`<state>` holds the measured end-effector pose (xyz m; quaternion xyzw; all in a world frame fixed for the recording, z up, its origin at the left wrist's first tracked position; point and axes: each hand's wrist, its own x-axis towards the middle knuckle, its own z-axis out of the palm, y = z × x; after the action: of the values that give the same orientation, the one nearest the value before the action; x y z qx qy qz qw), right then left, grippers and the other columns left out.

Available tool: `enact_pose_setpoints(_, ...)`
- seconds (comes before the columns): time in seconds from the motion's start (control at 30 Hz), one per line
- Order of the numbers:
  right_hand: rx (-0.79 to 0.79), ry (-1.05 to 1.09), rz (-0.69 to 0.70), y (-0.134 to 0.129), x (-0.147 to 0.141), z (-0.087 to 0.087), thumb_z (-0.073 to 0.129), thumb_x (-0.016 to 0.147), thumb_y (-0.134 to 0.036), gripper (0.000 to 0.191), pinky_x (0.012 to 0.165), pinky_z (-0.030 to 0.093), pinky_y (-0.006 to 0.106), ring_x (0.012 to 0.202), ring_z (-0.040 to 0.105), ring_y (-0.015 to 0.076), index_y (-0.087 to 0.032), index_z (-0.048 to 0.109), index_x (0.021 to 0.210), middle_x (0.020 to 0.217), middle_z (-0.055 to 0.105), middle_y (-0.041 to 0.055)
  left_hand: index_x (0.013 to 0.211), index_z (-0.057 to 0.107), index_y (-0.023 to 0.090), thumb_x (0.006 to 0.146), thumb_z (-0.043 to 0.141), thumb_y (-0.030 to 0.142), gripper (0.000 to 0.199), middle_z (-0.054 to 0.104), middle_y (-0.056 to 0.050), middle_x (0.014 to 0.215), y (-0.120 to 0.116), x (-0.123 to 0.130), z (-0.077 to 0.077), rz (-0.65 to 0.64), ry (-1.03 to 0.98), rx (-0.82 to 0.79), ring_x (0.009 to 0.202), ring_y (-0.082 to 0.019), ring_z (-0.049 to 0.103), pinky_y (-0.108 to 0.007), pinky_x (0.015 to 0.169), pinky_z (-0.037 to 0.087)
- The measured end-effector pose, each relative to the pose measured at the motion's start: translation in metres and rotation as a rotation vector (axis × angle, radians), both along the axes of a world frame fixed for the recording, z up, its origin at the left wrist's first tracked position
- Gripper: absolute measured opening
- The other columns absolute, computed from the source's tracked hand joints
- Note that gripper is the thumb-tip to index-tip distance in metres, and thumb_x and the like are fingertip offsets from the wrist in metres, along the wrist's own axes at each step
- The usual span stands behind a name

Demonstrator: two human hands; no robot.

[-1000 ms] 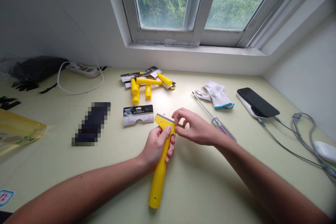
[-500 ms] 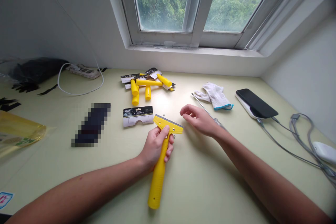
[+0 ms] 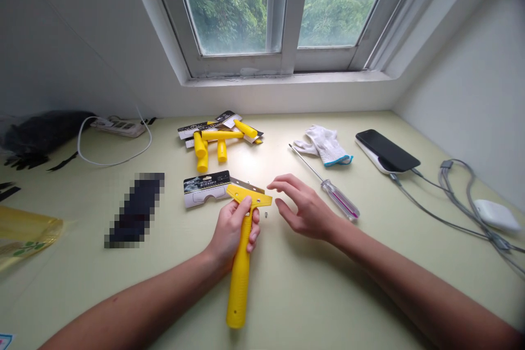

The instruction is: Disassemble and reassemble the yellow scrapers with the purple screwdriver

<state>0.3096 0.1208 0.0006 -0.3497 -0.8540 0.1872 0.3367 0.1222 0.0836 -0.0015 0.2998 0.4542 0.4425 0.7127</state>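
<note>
L hand is closed in a firm wrap round a long yellow plastic scraper handle, thumb on top, butt end pointing to 6 o'clock. Wide flat yellow plastic scraper head sits at 12 o'clock from that hand. Thin steel blade lies along its far edge, looks skewed toward 10 o'clock, seating unclear. R hand is open, fingers spread, holding nothing, near the head at 3 o'clock, not touching. Tiny metal screw lies on pale green tabletop just below the head's R end. White printed card packet is at 9 o'clock. Clear-handled screwdriver w/ pink stripe lies beyond R hand at 2 o'clock.

Risks: if handle tips, a loose blade could slide off; its bare edge could nick R fingers; a bump could send the screw rolling out of reach.

Vs 0.5 s ago: R fingers were curled, now wider apart; screwdriver handle now uncovered; L grip looks the same.
</note>
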Motion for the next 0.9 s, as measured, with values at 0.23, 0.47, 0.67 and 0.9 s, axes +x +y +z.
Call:
enact_pose_setpoints(0.23, -0.028, 0.047, -0.024, 0.009, 0.004, -0.008, 0.047, 0.087, -0.009, 0.026, 0.082, 0.049, 0.033, 0.093, 0.059, 0.0175, -0.019, 0.057, 0.108, 0.102, 0.064, 0.0074, 0.075, 0.047, 0.016, 0.085, 0.058, 0.044, 0.032, 0.053, 0.002, 0.068, -0.001, 0.000, -0.002, 0.003, -0.015, 0.022, 0.037, -0.004, 0.043, -0.015, 0.028, 0.033)
enact_pose_setpoints(0.47, -0.115, -0.071, -0.095, 0.031, -0.006, -0.015, 0.052, 0.091, -0.025, 0.021, 0.088, 0.047, 0.035, 0.098, 0.059, 0.0196, -0.019, 0.064, 0.107, 0.105, 0.066, 0.0079, 0.076, 0.045, 0.017, 0.087, 0.056, 0.044, 0.031, 0.053, 0.003, 0.067, 0.000, 0.001, -0.001, 0.000, -0.043, 0.011, 0.036, -0.004, 0.042, -0.015, 0.028, 0.033)
enact_pose_setpoints(0.67, -0.180, -0.065, -0.094, 0.039, -0.019, -0.006, 0.049, 0.092, -0.025, 0.022, 0.084, 0.047, 0.032, 0.094, 0.060, 0.0180, -0.018, 0.067, 0.103, 0.102, 0.068, 0.0074, 0.075, 0.047, 0.016, 0.086, 0.056, 0.047, 0.034, 0.052, 0.003, 0.067, -0.003, -0.006, -0.003, 0.000, -0.031, 0.022, 0.038, -0.004, 0.043, -0.015, 0.028, 0.033)
enact_pose_setpoints(0.9, -0.485, 0.045, 0.004, 0.017, -0.026, 0.021, 0.056, 0.088, -0.032, 0.018, 0.062, 0.045, 0.023, 0.069, 0.059, 0.0113, -0.020, 0.069, 0.093, 0.082, 0.070, 0.0002, 0.080, 0.048, 0.017, 0.086, 0.057, 0.048, 0.033, 0.053, 0.003, 0.068, -0.001, -0.008, -0.005, -0.039, -0.010, 0.028, 0.038, -0.005, 0.045, -0.015, 0.029, 0.036)
